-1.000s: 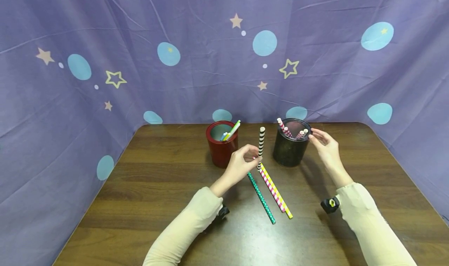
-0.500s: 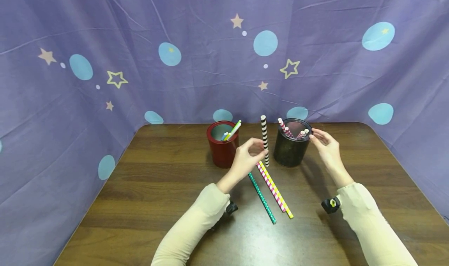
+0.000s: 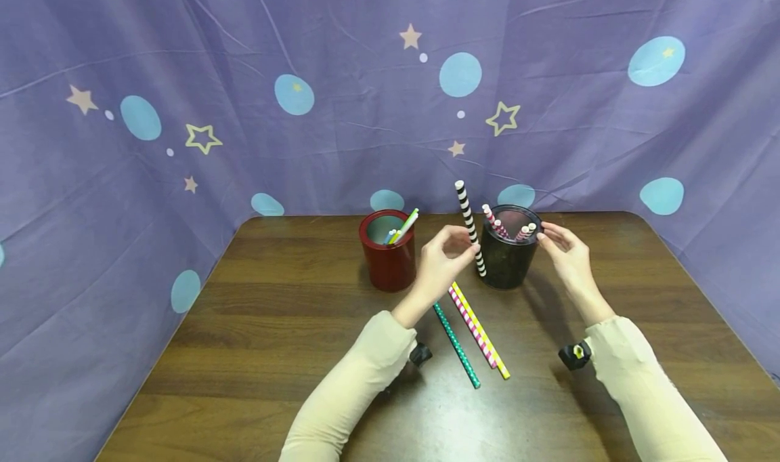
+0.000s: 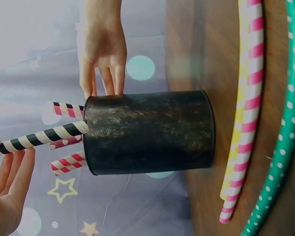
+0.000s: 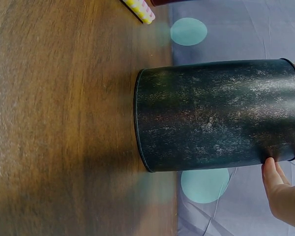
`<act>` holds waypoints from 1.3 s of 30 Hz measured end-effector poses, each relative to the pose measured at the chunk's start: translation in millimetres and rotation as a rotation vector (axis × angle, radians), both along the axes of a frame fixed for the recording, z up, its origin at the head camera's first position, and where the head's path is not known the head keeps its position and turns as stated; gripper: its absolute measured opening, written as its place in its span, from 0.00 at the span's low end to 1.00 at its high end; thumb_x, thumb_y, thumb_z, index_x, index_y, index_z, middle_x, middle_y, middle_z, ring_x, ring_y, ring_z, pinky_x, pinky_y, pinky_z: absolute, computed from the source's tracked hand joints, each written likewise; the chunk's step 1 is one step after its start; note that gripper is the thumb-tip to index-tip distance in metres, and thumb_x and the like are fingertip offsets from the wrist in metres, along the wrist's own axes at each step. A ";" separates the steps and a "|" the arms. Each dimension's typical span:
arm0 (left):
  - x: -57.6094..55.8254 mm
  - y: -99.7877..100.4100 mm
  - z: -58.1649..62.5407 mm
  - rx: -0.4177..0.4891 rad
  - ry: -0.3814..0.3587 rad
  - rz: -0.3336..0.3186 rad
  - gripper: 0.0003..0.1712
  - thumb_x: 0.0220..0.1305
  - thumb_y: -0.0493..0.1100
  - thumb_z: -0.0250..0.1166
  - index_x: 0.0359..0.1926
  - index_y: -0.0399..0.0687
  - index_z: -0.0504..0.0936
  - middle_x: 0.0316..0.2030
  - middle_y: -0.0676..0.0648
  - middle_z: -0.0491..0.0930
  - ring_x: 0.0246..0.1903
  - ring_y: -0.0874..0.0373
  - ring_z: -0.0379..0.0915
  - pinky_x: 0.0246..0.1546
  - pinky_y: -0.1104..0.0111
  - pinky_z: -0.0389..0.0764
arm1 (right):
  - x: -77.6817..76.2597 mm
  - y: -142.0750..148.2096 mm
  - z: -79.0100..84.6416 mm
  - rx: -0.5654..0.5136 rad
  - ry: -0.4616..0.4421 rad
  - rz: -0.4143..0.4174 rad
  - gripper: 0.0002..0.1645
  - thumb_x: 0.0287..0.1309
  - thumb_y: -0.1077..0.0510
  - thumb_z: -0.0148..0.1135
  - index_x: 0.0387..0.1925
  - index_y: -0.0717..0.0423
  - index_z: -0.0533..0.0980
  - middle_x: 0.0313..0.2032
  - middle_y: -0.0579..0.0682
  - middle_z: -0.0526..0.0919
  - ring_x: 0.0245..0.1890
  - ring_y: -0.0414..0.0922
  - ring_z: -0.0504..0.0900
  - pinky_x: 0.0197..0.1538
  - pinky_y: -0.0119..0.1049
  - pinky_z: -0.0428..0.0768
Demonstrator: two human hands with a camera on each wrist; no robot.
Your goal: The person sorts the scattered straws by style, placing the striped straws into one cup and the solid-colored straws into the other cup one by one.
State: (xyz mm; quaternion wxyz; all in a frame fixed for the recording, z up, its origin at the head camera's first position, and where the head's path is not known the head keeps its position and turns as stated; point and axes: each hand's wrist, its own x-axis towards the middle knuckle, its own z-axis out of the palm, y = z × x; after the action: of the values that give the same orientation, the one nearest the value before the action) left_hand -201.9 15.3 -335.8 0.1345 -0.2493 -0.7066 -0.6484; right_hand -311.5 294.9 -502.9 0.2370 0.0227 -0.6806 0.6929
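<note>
My left hand (image 3: 440,262) pinches a black-and-white striped paper straw (image 3: 468,211) between thumb and fingers. The straw is tilted, top leaning left, and its lower end overlaps the front left side of the black cup (image 3: 502,262) in the head view. Seen from the left wrist, the end of that straw (image 4: 49,135) is right at the cup's rim. Several pink-and-white patterned straws (image 3: 489,213) stand inside this cup. My right hand (image 3: 568,255) rests its fingertips against the cup's right side near the rim, fingers fairly straight, also visible in the right wrist view.
A red cup (image 3: 388,265) with a few thin coloured sticks (image 3: 407,223) stands left of the black one. On the wooden table (image 3: 244,353) lie a green dotted straw (image 3: 457,345), a pink striped straw (image 3: 472,328) and a yellow straw (image 3: 501,367). A purple curtain (image 3: 365,143) hangs behind.
My left hand has carried the striped straw rightward and up, from above the lying straws to the black cup, and the straw has tilted. My right hand stays at the cup.
</note>
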 end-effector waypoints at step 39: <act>-20.4 43.6 20.4 0.106 0.007 0.084 0.09 0.49 0.25 0.61 0.34 0.26 0.71 0.30 0.31 0.78 0.33 0.43 0.76 0.35 0.69 0.80 | -3.2 2.3 -4.7 -0.006 0.015 0.010 0.24 0.47 0.56 0.65 0.48 0.58 0.74 0.43 0.52 0.79 0.42 0.40 0.78 0.42 0.24 0.76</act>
State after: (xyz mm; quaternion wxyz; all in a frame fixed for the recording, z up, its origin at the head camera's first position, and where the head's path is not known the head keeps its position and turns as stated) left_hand -222.3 58.9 -315.5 0.1773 -0.2143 -0.6806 -0.6778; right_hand -314.7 297.3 -507.6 0.2390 0.0306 -0.6765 0.6959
